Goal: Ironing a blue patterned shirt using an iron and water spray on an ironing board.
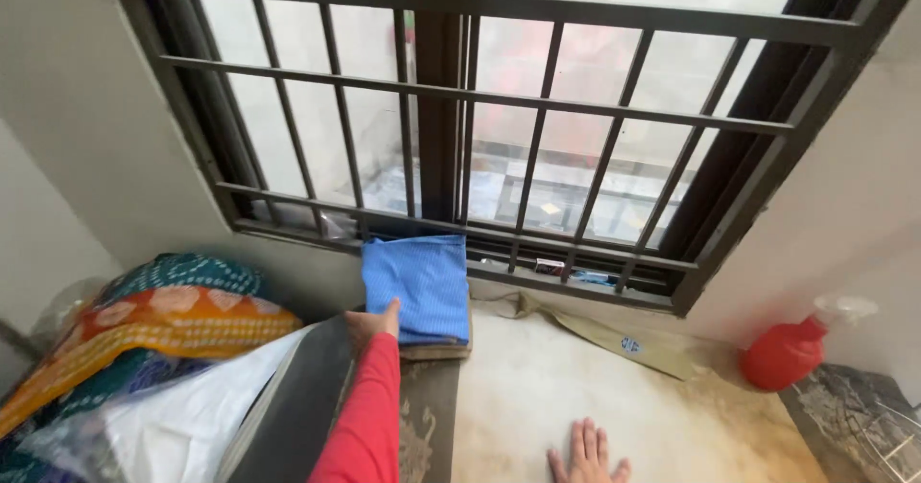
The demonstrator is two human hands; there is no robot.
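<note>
Right hand (587, 454) nearest the lens, flat and open on the pale stone ledge (662, 397), holding nothing. Left hand (372, 325), red sleeve (369, 416), fingers loose, touching the lower left corner of a folded blue cloth (418, 286) propped against the window grille (499, 109). Red spray bottle (796, 349) well apart, far right. Patterned fabrics (163, 320) heaped left.

Soft daylight through the barred window (499, 118); motion blur lower left, edges bowed.

Two hands, one folded blue cloth (418, 286), one red spray bottle (789, 351), one barred window (499, 109), one heap of patterned fabrics (153, 325).
</note>
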